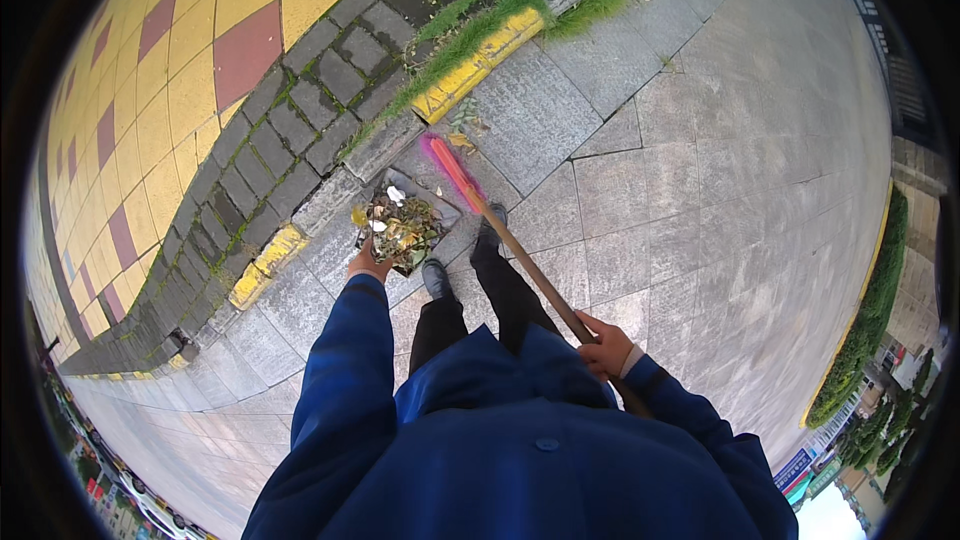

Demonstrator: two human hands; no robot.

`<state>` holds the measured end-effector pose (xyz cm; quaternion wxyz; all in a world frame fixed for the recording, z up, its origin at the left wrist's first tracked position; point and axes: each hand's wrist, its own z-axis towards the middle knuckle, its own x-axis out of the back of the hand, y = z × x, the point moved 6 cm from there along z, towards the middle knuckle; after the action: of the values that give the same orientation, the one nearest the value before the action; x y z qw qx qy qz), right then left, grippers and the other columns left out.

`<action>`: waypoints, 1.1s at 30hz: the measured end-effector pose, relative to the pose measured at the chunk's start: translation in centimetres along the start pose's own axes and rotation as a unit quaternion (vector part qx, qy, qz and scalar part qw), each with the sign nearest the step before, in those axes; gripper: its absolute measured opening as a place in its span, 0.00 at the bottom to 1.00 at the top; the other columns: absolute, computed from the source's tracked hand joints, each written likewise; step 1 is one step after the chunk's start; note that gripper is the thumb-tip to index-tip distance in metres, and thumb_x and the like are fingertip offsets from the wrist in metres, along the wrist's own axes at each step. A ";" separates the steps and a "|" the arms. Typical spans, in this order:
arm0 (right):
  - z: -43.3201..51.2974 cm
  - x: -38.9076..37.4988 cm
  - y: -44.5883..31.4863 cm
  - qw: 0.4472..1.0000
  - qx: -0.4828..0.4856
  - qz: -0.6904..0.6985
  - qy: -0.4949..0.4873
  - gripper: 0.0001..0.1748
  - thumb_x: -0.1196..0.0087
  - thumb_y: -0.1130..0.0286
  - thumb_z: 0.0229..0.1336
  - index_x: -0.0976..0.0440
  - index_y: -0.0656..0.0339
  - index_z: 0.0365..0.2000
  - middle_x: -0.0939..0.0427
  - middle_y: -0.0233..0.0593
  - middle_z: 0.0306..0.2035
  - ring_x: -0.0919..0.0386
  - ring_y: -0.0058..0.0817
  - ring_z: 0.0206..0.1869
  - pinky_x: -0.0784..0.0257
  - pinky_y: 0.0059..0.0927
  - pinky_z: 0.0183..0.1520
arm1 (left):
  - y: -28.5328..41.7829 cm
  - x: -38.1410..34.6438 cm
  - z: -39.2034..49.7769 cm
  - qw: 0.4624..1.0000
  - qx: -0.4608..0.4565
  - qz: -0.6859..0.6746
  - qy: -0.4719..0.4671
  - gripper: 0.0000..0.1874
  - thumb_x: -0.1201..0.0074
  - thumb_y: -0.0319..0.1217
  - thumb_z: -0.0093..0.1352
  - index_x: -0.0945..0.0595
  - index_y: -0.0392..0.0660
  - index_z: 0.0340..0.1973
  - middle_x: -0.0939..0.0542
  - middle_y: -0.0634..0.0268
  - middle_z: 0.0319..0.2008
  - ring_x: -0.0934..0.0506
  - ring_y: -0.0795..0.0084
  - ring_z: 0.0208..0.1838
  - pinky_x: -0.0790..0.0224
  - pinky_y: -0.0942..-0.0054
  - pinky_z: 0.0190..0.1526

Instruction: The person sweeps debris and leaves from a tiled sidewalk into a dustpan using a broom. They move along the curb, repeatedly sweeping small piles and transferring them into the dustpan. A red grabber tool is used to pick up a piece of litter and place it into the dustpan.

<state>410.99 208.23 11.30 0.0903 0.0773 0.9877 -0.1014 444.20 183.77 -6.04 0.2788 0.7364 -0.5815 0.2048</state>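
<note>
My left hand [369, 264] grips the near side of a dustpan [442, 208] heaped with leaf litter [405, 229], dry leaves, twigs and white scraps; most of its handle is hidden. Around the wooden handle of a broom [529, 262] is closed my right hand [606, 349]. The broom's pink and red head [454, 171] rests low over the paving, just beyond the dustpan's lip. Some yellow leaves [459, 140] and a green sprig [465, 114] lie on the paving beside the broom head, close to the kerb.
A kerb with yellow painted blocks [480, 64] and grass [450, 79] runs diagonally ahead. Beyond it are dark paving bricks [315, 101] and a yellow and red tiled surface [247, 30]. My shoes [436, 279] stand near the dustpan. A hedge [862, 315] is far right.
</note>
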 end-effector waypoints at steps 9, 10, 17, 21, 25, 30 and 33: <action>7.3 1.1 -16.9 0.889 0.118 -0.339 0.283 0.30 0.61 0.80 0.38 0.51 0.67 0.48 0.32 0.47 0.16 0.32 0.32 0.10 0.37 0.29 0.11 | -5.3 1.0 -0.5 0.999 -0.038 -0.027 0.012 0.34 0.45 0.46 0.46 0.35 0.45 0.46 0.27 0.52 0.33 0.29 0.58 0.38 0.38 0.68 0.39; 9.1 -0.5 -17.2 0.898 0.112 -0.344 0.253 0.29 0.62 0.79 0.39 0.51 0.68 0.47 0.31 0.49 0.17 0.31 0.33 0.11 0.35 0.30 0.12 | -5.4 1.2 -0.4 0.998 -0.045 -0.027 0.023 0.34 0.46 0.45 0.46 0.34 0.44 0.46 0.27 0.52 0.34 0.29 0.57 0.39 0.38 0.68 0.40; 6.8 -9.3 -6.8 0.868 0.066 -0.475 0.127 0.34 0.59 0.74 0.40 0.55 0.58 0.52 0.29 0.51 0.25 0.29 0.36 0.18 0.32 0.30 0.21 | -4.7 1.5 0.0 1.000 0.001 -0.019 0.003 0.31 0.48 0.44 0.48 0.33 0.41 0.44 0.28 0.50 0.35 0.29 0.56 0.39 0.38 0.66 0.40; 1.2 -10.0 -1.9 0.945 0.008 -0.323 0.047 0.34 0.59 0.77 0.40 0.53 0.53 0.52 0.34 0.37 0.14 0.36 0.21 0.10 0.37 0.22 0.11 | -5.0 1.9 -1.4 0.999 0.027 -0.023 -0.013 0.31 0.49 0.44 0.50 0.35 0.42 0.46 0.28 0.53 0.36 0.30 0.58 0.41 0.38 0.66 0.41; 2.7 -10.9 -4.6 0.926 0.028 -0.355 0.126 0.33 0.60 0.77 0.39 0.53 0.57 0.52 0.32 0.42 0.16 0.33 0.27 0.11 0.34 0.27 0.13 | -5.7 1.4 -2.1 0.998 -0.003 -0.054 -0.012 0.31 0.50 0.45 0.51 0.36 0.45 0.47 0.28 0.55 0.37 0.30 0.59 0.41 0.39 0.65 0.42; 9.3 -16.1 -6.2 0.854 0.061 -0.480 0.192 0.34 0.61 0.75 0.41 0.57 0.59 0.52 0.30 0.53 0.25 0.29 0.36 0.16 0.31 0.31 0.20 | -7.3 -1.3 -0.3 0.984 0.058 -0.165 0.042 0.23 0.54 0.43 0.54 0.29 0.38 0.38 0.27 0.49 0.33 0.29 0.59 0.39 0.38 0.67 0.38; 10.4 -17.8 -2.0 0.860 -0.043 -0.498 0.105 0.35 0.61 0.72 0.41 0.60 0.58 0.53 0.31 0.58 0.29 0.28 0.44 0.27 0.31 0.35 0.34 | -8.0 -4.4 0.7 0.966 0.092 -0.238 -0.034 0.17 0.56 0.38 0.55 0.26 0.39 0.34 0.26 0.52 0.29 0.27 0.61 0.35 0.36 0.69 0.34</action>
<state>429.64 201.67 5.17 -0.0737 -0.4186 0.9015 -0.0812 450.92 187.91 -10.71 0.2306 0.8828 -0.3769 0.1596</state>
